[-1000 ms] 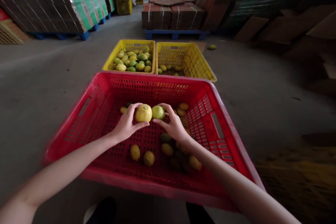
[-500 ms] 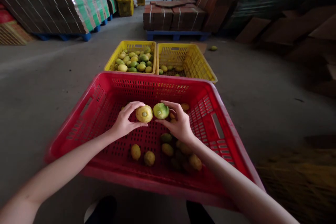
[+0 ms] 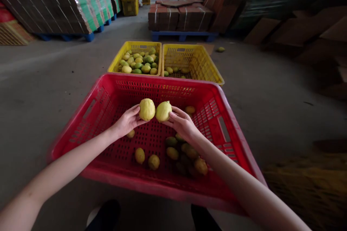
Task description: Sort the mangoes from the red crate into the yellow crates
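Above the red crate (image 3: 159,184), my left hand (image 3: 127,122) is closed round a yellow lemon (image 3: 147,109). My right hand (image 3: 183,122) grips a second, yellow-green lemon (image 3: 163,111), held close beside the first. Both fruits are raised over the crate's perforated floor. Below them lie loose lemons: two yellow ones, one of them a lemon (image 3: 154,162) at the front middle, and a cluster of green and yellow lemons (image 3: 172,153) on the right. Another lemon (image 3: 130,133) lies just under my left wrist. My right forearm hides part of the cluster.
Beyond the red crate stand a yellow crate (image 3: 114,61) full of lemons and another yellow crate (image 3: 208,66) with a few. One lemon (image 3: 221,49) lies on the floor. Bundled cartons (image 3: 165,18) rest on a blue pallet farther back; wrapped stacks (image 3: 81,3) stand at the left.
Both lemons have been turned in my fingers, their stem ends no longer facing me, and raised slightly. The right fruit now shows a yellower side. My left hand has shifted, uncovering a lemon below.
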{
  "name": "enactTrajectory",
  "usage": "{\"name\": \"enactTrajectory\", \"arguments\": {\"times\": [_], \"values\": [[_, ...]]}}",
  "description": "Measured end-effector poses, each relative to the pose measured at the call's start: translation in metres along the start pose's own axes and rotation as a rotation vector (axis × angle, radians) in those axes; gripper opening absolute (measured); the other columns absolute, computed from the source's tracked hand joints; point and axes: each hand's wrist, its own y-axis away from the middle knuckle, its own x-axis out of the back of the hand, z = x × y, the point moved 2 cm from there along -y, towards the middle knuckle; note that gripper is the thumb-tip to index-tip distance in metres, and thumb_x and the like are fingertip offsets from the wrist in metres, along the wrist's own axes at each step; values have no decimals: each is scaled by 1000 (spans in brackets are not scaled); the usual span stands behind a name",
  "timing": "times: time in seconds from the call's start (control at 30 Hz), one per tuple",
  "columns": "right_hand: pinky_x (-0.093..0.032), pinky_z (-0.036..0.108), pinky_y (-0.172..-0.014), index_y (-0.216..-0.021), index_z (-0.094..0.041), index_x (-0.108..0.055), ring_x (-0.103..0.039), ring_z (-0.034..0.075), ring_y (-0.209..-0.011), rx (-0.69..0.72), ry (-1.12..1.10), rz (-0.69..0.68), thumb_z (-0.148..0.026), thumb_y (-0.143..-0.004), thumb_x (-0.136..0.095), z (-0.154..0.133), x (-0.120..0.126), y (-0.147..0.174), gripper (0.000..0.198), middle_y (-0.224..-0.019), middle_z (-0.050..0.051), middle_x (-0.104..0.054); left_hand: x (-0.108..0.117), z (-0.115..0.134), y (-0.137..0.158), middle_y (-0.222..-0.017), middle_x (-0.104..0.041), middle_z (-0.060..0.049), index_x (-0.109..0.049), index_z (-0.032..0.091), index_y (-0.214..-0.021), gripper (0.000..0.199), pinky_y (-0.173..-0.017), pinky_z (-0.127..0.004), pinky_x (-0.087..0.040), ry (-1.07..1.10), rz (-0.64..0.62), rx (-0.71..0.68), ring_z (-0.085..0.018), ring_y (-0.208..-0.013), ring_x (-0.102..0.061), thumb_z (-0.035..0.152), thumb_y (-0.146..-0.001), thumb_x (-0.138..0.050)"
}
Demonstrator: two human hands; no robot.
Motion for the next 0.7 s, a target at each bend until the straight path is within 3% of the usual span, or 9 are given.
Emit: {"name": "enactTrajectory", "arguments": {"times": [0.17,0.33,0.57,0.7], "values": [[-57,40,-84,-97,-21,-69,-69,22,-90,-38,-11,41,-34,-58,-86,2,-7,2,44,-100,4,-72,-1,-6,-2,-105,-69,-10,-65,14,-104,40,-91,-42,-53,3,30,56,-25,-102,-64,33,-72,-78],[-57,38,-82,-93,-21,-71,-69,20,-83,-47,-55,66,-33,-52,-89,6,-5,1,47,-93,2,-73,4,-9,-6,-98,-70,-7,-68,15,-91,28,-82,-29,-52,76,75,48,-20,-97,-64,33,-73,-78],[-54,38,-86,-89,-21,-68,-69,18,-80,-126,-157,75,-30,-59,-88,14,10,-5,37,-85,2,-72,15,-16,-12,-101,-69,-7,-69,14,-92,13,-83,-28,-52,153,130,138,-17,-92,-65,17,-80,-70],[-51,39,-91,-88,-19,-68,-68,18,-87,-119,-180,10,-30,-65,-83,13,11,-6,29,-88,3,-72,12,-15,-12,-105,-69,-6,-66,17,-105,20,-85,-29,-54,188,124,135,-15,-88,-67,15,-85,-63]]}}
